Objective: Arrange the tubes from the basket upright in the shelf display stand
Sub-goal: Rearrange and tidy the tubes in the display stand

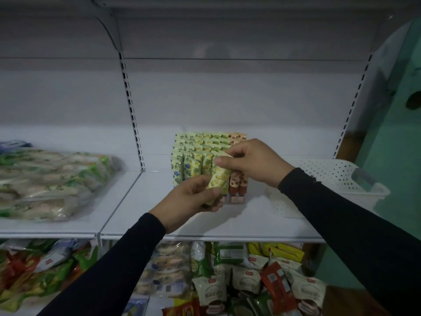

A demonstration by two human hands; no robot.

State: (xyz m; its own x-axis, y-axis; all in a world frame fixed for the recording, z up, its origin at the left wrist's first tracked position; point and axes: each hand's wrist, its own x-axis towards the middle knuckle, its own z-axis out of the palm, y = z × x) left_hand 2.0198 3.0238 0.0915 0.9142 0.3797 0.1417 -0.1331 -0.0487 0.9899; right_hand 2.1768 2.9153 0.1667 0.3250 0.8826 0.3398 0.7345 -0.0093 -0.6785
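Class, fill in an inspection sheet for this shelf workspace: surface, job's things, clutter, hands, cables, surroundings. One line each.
Surface: white shelf, dimly lit.
Job's things: display stand packed with upright tubes; one yellow-green tube held tilted in front of it; white perforated basket at right, contents not visible.
Clutter: bagged packs lying on the shelf's left section.
Hands: left hand grips the tube's lower end; right hand pinches its top.
Cables: nothing seen.
Surroundings: snack packets on the lower shelf; green wall at right.
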